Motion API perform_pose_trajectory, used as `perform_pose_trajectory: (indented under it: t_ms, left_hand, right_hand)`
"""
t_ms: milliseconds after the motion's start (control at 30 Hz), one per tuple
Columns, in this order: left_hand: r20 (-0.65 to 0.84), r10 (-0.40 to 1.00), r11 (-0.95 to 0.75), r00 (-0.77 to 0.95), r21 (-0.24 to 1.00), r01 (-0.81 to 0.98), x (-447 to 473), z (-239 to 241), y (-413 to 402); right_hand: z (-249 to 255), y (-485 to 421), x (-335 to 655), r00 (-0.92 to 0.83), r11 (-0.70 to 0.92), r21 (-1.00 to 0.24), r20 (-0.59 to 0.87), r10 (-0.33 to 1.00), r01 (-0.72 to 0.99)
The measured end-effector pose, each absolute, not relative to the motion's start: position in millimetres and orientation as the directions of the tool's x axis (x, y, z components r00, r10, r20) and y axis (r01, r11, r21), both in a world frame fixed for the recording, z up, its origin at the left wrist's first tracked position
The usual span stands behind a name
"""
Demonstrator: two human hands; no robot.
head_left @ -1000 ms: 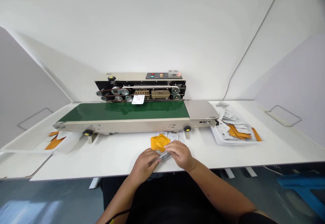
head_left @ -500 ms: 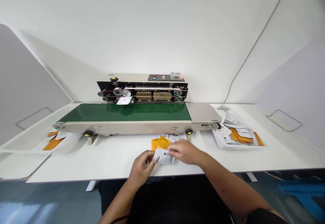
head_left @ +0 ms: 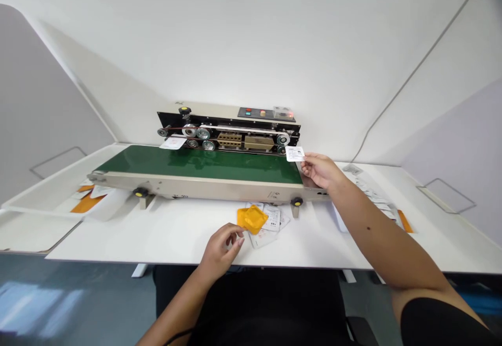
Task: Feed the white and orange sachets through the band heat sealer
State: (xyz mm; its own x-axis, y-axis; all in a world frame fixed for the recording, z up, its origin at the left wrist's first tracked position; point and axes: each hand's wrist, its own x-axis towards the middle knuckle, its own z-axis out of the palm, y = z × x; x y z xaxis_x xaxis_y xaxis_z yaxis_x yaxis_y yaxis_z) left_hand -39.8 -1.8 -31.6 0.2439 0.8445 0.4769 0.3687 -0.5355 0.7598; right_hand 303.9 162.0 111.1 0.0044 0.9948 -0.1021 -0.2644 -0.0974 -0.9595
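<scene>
My right hand (head_left: 318,171) pinches a small white printed sachet (head_left: 294,153) by its edge, holding it just above the right end of the green conveyor belt (head_left: 198,163). The belt belongs to a band sealer (head_left: 229,131), and another white sachet (head_left: 172,143) lies at its far left end by the rollers. My left hand (head_left: 219,254) rests empty on the white table (head_left: 117,236), its fingertips just short of an orange pouch (head_left: 251,219). That pouch lies on loose white sachets (head_left: 271,218).
A white tray (head_left: 341,218) of white sachets and orange pouches stands to the right of the sealer, partly hidden behind my right forearm. More orange and white packets (head_left: 88,199) lie in a shallow white tray at the far left. Yellow-capped knobs sit on the conveyor's front.
My right hand has carried the white sachet from the table front to the conveyor's right end. The sachet on the belt has travelled left, and my left hand has let go.
</scene>
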Motion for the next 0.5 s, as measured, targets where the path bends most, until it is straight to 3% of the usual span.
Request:
perform_pose_trajectory:
  t_ms: [267, 333, 400, 500]
  left_hand:
    - [0.458, 0.833, -0.551, 0.311, 0.735, 0.394, -41, -29, -3]
    - [0.444, 0.826, -0.559, 0.348, 0.724, 0.403, -41, -28, -2]
    - [0.438, 0.821, -0.567, 0.368, 0.706, 0.425, -41, -28, -1]
    - [0.457, 0.821, -0.571, 0.343, 0.649, 0.503, -37, -31, 5]
  right_hand:
    - [117, 186, 270, -0.021, -0.160, -0.959, -0.160, 0.987, -0.235]
    - [120, 183, 265, -0.037, -0.160, -0.974, -0.157, 0.987, -0.161]
    - [120, 171, 263, 0.002, -0.065, -0.998, -0.065, 0.998, 0.002]
    - [107, 133, 258, 0.097, 0.224, -0.936, 0.258, 0.961, 0.271]
